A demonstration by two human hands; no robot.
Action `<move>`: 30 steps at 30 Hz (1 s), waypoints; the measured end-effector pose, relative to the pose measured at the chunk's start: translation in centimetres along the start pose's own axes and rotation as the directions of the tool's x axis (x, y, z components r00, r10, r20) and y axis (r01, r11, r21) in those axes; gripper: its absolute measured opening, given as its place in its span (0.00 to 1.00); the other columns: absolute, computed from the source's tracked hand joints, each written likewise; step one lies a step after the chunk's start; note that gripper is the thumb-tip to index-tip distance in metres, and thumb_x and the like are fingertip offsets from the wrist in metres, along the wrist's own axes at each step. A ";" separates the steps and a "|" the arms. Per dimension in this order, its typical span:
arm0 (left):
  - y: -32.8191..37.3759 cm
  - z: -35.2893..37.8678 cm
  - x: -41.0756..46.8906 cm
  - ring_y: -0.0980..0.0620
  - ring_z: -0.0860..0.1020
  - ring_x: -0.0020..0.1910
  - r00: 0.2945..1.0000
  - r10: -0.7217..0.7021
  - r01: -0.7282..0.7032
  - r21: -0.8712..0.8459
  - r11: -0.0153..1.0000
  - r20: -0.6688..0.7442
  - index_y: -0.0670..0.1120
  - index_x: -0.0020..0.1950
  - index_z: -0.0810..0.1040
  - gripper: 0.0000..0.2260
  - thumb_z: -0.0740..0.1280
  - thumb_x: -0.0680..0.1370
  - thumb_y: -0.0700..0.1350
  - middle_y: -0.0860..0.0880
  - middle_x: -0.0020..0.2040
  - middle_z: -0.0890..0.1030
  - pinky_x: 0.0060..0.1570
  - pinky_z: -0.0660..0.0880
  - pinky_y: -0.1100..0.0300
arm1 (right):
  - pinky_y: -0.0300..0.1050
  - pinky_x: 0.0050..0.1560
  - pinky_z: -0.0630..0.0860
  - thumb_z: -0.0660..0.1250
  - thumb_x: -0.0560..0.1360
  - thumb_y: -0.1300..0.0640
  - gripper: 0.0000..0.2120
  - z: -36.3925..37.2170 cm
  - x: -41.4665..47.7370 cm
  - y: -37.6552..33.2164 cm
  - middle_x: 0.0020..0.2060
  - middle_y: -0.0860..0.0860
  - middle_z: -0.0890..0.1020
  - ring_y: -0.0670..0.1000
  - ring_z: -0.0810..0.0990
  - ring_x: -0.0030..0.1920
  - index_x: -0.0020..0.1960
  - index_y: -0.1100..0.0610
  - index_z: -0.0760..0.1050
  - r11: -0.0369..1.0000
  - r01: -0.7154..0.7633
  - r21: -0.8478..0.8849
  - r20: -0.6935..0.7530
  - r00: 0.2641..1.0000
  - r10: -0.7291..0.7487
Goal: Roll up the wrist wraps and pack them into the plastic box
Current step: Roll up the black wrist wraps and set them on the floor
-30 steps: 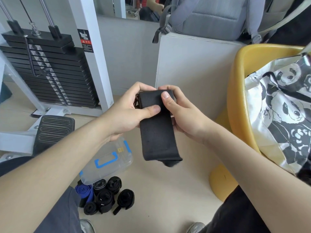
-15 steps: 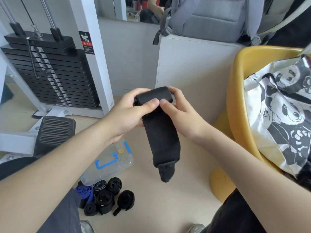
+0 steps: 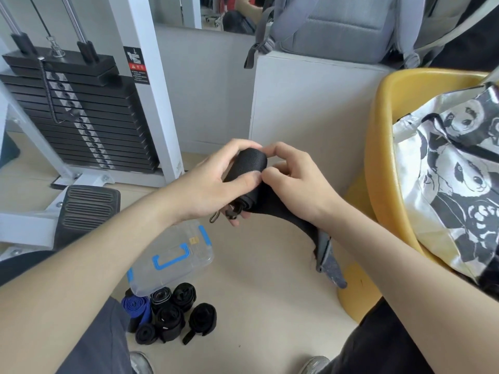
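Note:
A black wrist wrap [image 3: 249,168] is held in front of me, most of it wound into a thick roll. My left hand [image 3: 216,184] grips the roll with thumb over its front. My right hand [image 3: 294,182] pinches the roll's right side, and the loose tail with a grey end [image 3: 328,259] hangs under my right wrist. On the floor below lies a clear plastic box [image 3: 172,261] with blue latches, tipped on its side. Several rolled wraps [image 3: 172,313], black and one blue [image 3: 136,309], sit in a cluster just in front of it.
A weight stack machine [image 3: 75,114] and a black foot pedal [image 3: 86,211] stand to the left. A white block [image 3: 305,109] with a grey backpack [image 3: 340,25] is behind my hands. A yellow chair [image 3: 383,163] holding a panda-print bag [image 3: 456,179] is at right.
The wrap has been wound further: the roll is thicker and the hanging tail shorter. The tail has swung from straight down to the right, under my right wrist.

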State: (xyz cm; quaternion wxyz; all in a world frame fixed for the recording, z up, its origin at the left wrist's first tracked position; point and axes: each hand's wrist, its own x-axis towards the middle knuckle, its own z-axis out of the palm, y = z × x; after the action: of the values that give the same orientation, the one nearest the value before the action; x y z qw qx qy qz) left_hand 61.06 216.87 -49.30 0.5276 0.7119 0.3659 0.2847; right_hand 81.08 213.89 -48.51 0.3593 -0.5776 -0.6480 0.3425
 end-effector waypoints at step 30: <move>-1.9 -0.1 0.1 0.58 0.76 0.46 0.987 -0.039 -0.085 0.724 0.684 0.153 0.66 0.62 0.69 0.37 0.79 0.61 0.42 0.60 0.54 0.66 0.25 0.72 0.62 | 0.49 0.42 0.82 0.78 0.72 0.32 0.29 0.9 -0.2 0.6 0.38 0.53 0.85 0.51 0.82 0.36 0.49 0.60 0.86 0.904 -0.418 -0.093 0.180 0.886 0.428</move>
State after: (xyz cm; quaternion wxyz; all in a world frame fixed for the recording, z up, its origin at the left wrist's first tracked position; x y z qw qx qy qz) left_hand 60.63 217.34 -51.11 0.2246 0.8873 0.3975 0.0659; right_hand 80.58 213.77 -49.51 0.1954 -0.6772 -0.5475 0.4511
